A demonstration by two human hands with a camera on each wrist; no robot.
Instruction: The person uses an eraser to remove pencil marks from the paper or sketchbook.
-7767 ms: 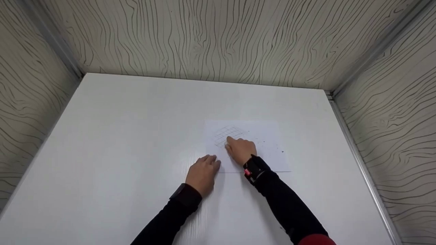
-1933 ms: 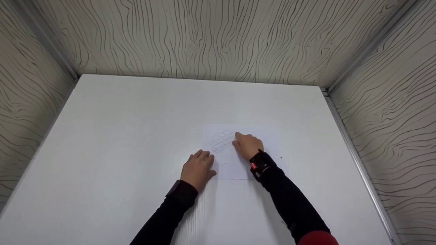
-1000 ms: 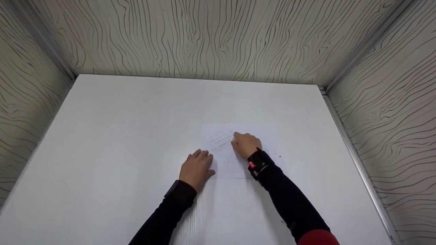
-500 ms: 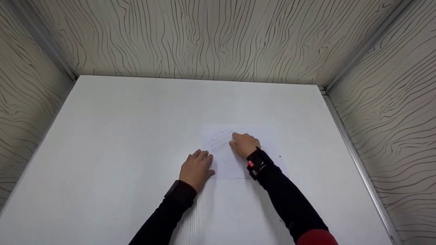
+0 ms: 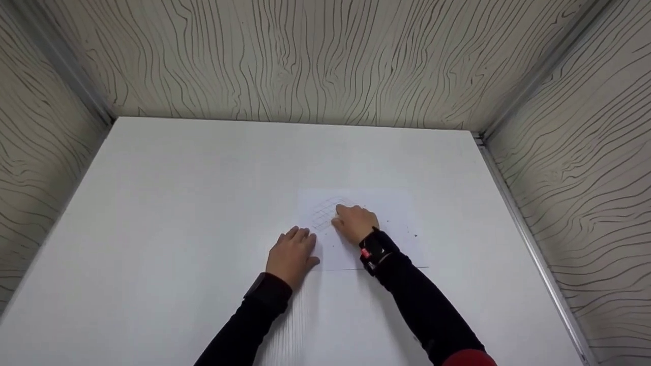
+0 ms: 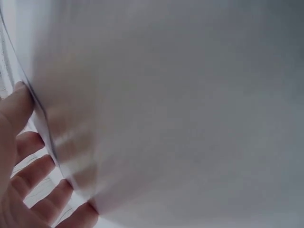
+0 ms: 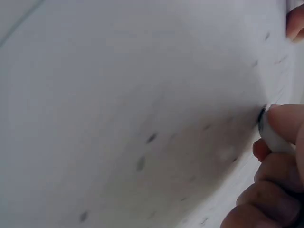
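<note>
In the head view, a thin white rectangular paper sheet lies flat on a smooth white table, with a faint pencilled grid of crossing lines toward its upper left. The right hand is bunched over the grid's right side; its fingers hide what it grasps here. The left hand rests by the sheet's lower left edge, fingers relaxed and gripping nothing. The left wrist view shows those fingers loosely spread, tips against the paper's edge; the sheet looks light, limp and easily creased, so flat pressure near the edge should steady it best. In the right wrist view, thumb and fingers pinch a small whitish rounded piece, probably an eraser, its darkened end at the paper among scattered dark crumbs. It is likely light, slightly soft and best held by its sides. No container shows in any view.
</note>
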